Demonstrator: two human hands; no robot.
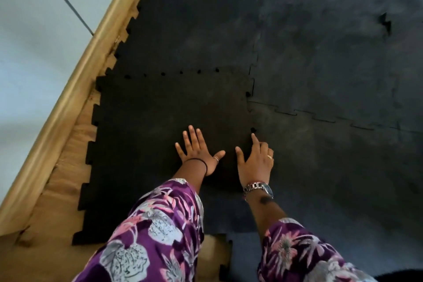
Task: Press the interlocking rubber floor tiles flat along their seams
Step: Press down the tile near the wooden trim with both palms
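Note:
Black interlocking rubber floor tiles cover the floor. The near left tile (148,135) has toothed edges and small gaps along its far seam (180,72) and right seam (250,112). My left hand (198,152) lies flat on this tile, palm down, fingers spread. My right hand (256,160) rests at the tile's right edge, its index finger stretched toward a small gap (253,130) in the seam. The greyer tile (332,167) lies to the right, another tile (201,25) beyond.
A wooden skirting board (75,89) runs diagonally along the left, with a pale wall (34,30) behind it. Bare wood-look floor (59,190) shows between skirting and tile teeth. A lifted notch (385,23) shows in a far right seam.

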